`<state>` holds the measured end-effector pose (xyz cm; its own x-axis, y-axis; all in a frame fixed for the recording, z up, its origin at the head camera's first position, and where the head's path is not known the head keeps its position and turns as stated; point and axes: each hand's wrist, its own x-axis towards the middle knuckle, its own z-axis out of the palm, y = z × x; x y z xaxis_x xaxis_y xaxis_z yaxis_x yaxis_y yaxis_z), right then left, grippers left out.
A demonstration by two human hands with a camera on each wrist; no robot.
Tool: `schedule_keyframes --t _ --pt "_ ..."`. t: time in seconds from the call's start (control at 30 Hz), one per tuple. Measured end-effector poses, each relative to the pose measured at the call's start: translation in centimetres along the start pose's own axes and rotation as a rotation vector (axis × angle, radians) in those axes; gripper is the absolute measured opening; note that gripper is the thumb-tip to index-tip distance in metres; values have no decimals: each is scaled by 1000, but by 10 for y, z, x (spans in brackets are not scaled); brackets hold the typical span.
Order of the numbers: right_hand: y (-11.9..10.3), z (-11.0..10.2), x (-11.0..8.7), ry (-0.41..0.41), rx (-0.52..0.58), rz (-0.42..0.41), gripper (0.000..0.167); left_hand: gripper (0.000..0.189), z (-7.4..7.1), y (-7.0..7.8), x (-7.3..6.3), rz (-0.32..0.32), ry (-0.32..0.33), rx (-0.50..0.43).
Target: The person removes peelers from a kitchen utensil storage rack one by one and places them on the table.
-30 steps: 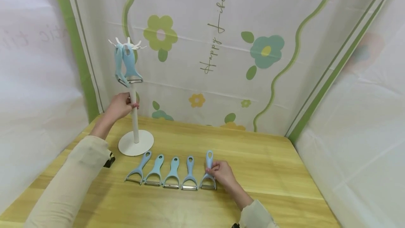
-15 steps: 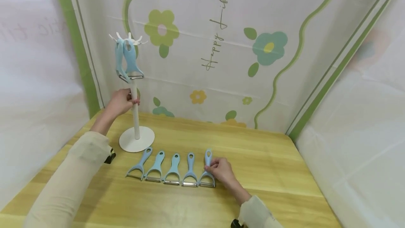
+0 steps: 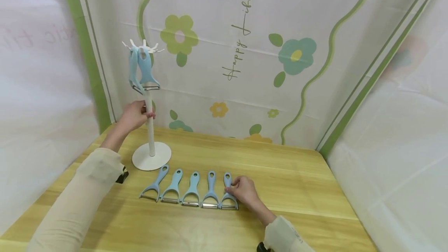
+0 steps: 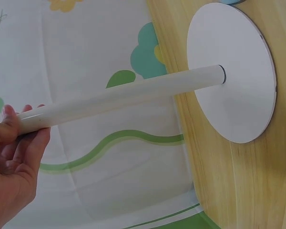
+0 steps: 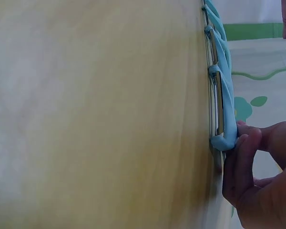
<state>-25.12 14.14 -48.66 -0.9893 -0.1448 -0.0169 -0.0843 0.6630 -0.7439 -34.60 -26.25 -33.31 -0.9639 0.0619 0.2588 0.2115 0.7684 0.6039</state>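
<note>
On the white stand, two blue peelers hang, while five more lie in a row on the surface. My left hand grips the stand's pole; my right hand pinches the row's rightmost peeler. I'd judge two done and five left.

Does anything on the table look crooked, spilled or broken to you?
Only the leftmost peeler in the row looks askew: in the head view, it leans clearly more to the right than the other four peelers. No spill or damage shows.
</note>
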Motion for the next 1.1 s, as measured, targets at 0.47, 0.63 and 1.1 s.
schedule_keyframes --t 0.47,0.63,1.1 --pt "-18 -20 17 -68 -1 -125 17 23 1 -8 -5 52 -39 -217" --pt "-33 -25 23 -66 39 -154 15 18 5 -12 -6 49 39 -209" --pt "-89 -27 40 -164 16 -322 16 13 -1 -15 -16 5 162 -185"
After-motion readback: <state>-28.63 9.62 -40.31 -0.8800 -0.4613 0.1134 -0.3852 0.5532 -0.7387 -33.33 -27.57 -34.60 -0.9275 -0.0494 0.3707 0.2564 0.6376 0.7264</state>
